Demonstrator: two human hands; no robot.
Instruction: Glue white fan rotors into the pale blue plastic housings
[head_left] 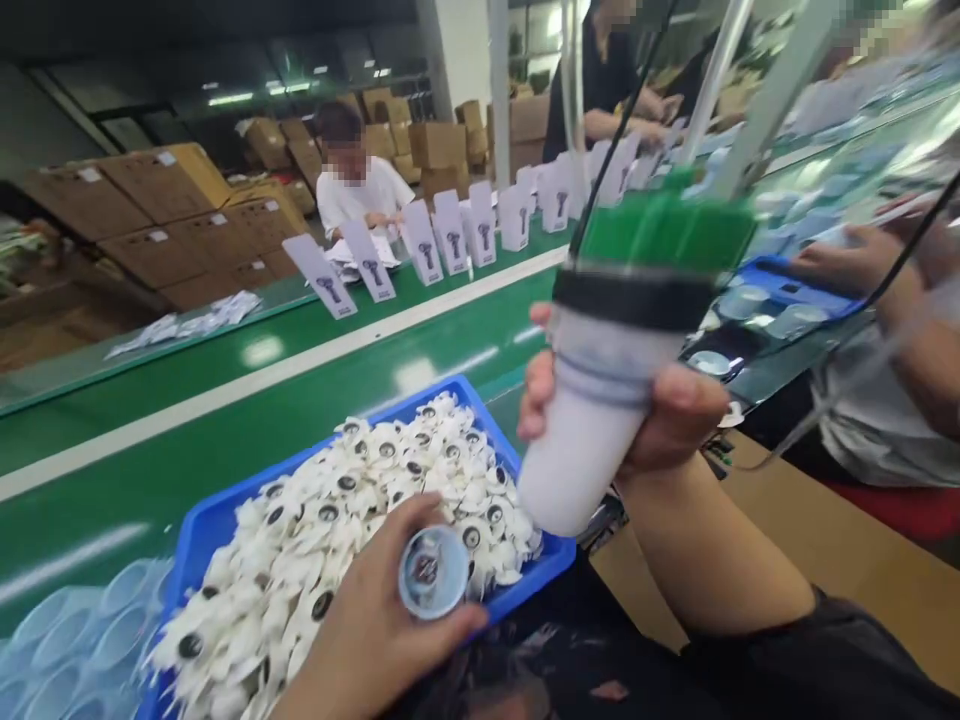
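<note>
My left hand (pixel 375 615) is closed around a small light blue plastic cup (pixel 454 572), its round open mouth facing me and a dark metallic-looking part inside. My right hand (pixel 675 415) grips a white tapered cylinder with a black band and green top (pixel 600 400), raised and tilted above the tray's right side. Its exact kind is unclear, and motion blurs its top. Beneath my left hand, a blue tray (pixel 202 515) is heaped with small white plastic parts (pixel 360 490), several showing dark round centres.
Light blue cups (pixel 82 640) stand at lower left. A green conveyor belt (pixel 150 420) runs across, with white printed boxes (pixel 452 240) along its far side. Co-workers (pixel 360 190) sit and stand beyond; another person's hand (pixel 862 265) is at right. Cardboard cartons (pixel 135 220) are stacked behind.
</note>
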